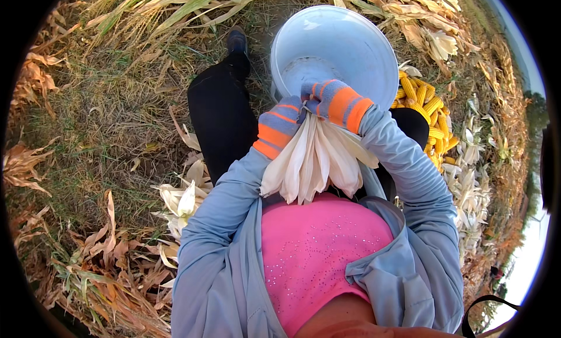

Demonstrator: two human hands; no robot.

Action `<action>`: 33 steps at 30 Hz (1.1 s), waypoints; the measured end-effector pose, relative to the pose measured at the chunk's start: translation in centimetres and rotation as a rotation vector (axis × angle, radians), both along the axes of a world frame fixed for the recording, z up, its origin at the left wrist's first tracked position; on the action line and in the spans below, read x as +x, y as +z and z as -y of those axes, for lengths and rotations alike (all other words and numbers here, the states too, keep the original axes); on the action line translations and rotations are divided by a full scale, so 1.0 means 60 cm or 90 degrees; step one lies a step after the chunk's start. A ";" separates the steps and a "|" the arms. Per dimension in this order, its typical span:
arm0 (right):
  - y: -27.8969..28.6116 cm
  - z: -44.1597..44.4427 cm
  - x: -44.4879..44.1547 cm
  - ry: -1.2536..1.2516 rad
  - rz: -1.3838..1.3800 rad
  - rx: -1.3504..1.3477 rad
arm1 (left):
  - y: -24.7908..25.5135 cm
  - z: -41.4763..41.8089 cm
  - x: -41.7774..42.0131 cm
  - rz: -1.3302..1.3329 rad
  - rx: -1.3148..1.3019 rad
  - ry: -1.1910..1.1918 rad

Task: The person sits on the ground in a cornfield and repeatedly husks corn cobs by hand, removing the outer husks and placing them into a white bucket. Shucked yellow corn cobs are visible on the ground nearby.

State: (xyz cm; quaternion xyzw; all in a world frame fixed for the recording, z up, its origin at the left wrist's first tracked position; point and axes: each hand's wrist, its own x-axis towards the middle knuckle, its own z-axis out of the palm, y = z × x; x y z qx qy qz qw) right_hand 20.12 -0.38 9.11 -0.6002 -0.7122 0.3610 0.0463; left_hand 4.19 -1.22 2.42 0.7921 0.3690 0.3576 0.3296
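A bundle of dry, pale corn husks (pixel 313 158) fans out towards my chest. Its narrow tied or gathered end sits between my left hand (pixel 280 127) and my right hand (pixel 335 102), both in grey and orange striped gloves. The fingers of both hands are closed on that end and nearly meet; the exact grip is partly hidden. Just beyond the hands a large white plastic bucket (pixel 372 53) stands between my legs, its mouth tilted towards me and its scuffed bottom showing.
Husked yellow corn cobs (pixel 434 105) are heaped beyond my right knee. Loose pale husks (pixel 473 184) lie along the right side, more husks (pixel 186 202) by my left elbow. Dry corn stalks (pixel 188 5) cross the ground ahead. My left leg (pixel 221 105) extends left of the bucket.
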 end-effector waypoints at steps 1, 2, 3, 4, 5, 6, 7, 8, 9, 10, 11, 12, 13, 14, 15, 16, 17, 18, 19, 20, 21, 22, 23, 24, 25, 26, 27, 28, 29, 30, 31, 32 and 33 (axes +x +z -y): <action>0.004 0.008 -0.001 -0.019 -0.005 0.033 | 0.001 0.002 0.000 0.005 0.014 0.016; 0.007 0.016 -0.003 -0.037 -0.011 0.067 | 0.001 0.003 0.000 0.010 0.029 0.032; 0.009 0.021 -0.002 -0.057 -0.018 0.100 | -0.005 0.004 0.001 -0.006 0.026 0.042; 0.007 0.022 0.001 -0.057 -0.040 0.097 | -0.015 0.005 0.002 -0.022 0.023 0.052; 0.002 0.023 0.005 -0.057 -0.062 0.094 | -0.020 0.007 0.002 -0.038 0.020 0.062; -0.003 0.025 0.008 -0.061 -0.084 0.092 | -0.018 0.007 0.003 -0.027 0.034 0.065; -0.009 0.025 0.010 -0.070 -0.097 0.087 | -0.014 0.008 0.004 -0.016 0.049 0.068; -0.017 0.026 0.012 -0.080 -0.111 0.083 | -0.012 0.008 0.005 -0.005 0.063 0.071; -0.022 0.026 0.014 -0.088 -0.124 0.079 | -0.013 0.007 0.005 -0.006 0.078 0.065; -0.024 0.027 0.013 -0.131 -0.162 0.067 | -0.014 0.006 0.004 -0.007 0.093 0.059; -0.026 0.027 0.011 -0.175 -0.200 0.055 | -0.015 0.004 0.004 -0.008 0.108 0.053; -0.027 0.026 0.008 -0.216 -0.239 0.041 | -0.018 0.002 0.003 -0.012 0.123 0.036; -0.022 0.025 0.008 -0.191 -0.224 0.008 | -0.021 0.000 0.003 -0.017 0.139 0.019; -0.012 0.022 0.009 -0.166 -0.209 -0.025 | -0.023 -0.001 0.002 -0.022 0.154 0.003; -0.005 0.020 0.009 -0.144 -0.194 -0.056 | -0.023 -0.001 0.003 -0.010 0.133 -0.005; -0.003 0.017 0.010 -0.139 -0.199 -0.075 | -0.023 0.000 0.003 0.002 0.113 -0.013; -0.003 0.013 0.010 -0.134 -0.203 -0.094 | -0.022 0.000 0.003 0.013 0.092 -0.021; -0.003 0.010 0.012 -0.130 -0.207 -0.113 | -0.024 -0.001 0.003 0.001 0.097 -0.011; -0.007 0.008 0.013 -0.149 -0.206 -0.117 | -0.028 -0.001 0.002 -0.012 0.103 0.000; -0.015 0.006 0.014 -0.168 -0.206 -0.121 | -0.030 -0.002 0.001 -0.025 0.108 0.011; -0.020 0.005 0.014 -0.185 -0.204 -0.126 | -0.028 -0.002 0.000 -0.037 0.118 0.018; -0.020 0.007 0.012 -0.198 -0.194 -0.105 | -0.026 -0.002 -0.001 -0.049 0.128 0.027; -0.019 0.011 0.010 -0.211 -0.183 -0.084 | -0.025 -0.002 -0.002 -0.060 0.138 0.035; -0.018 0.015 0.007 -0.222 -0.172 -0.063 | -0.025 -0.002 -0.002 -0.023 0.094 0.041; -0.016 0.018 0.005 -0.232 -0.172 -0.055 | -0.027 -0.002 -0.002 0.014 0.050 0.047; -0.013 0.022 0.004 -0.242 -0.173 -0.047 | -0.028 -0.001 -0.002 0.051 0.006 0.053; -0.012 0.025 0.005 -0.254 -0.172 -0.040 | -0.024 0.003 -0.003 0.103 -0.138 0.044; -0.013 0.028 0.010 -0.266 -0.190 -0.052 | -0.015 0.009 -0.005 0.155 -0.281 0.034; -0.014 0.031 0.016 -0.278 -0.207 -0.064 | -0.011 0.013 -0.007 0.206 -0.425 0.023; -0.015 0.034 0.021 -0.289 -0.226 -0.076 | -0.018 0.016 -0.010 0.237 -0.517 0.021; -0.018 0.036 0.024 -0.289 -0.238 -0.061 | -0.031 0.019 -0.014 0.269 -0.608 0.019; -0.022 0.038 0.026 -0.289 -0.250 -0.046 | -0.038 0.021 -0.018 0.301 -0.699 0.016; -0.027 0.042 0.029 -0.291 -0.262 -0.032 | -0.029 0.021 -0.023 0.295 -0.708 0.001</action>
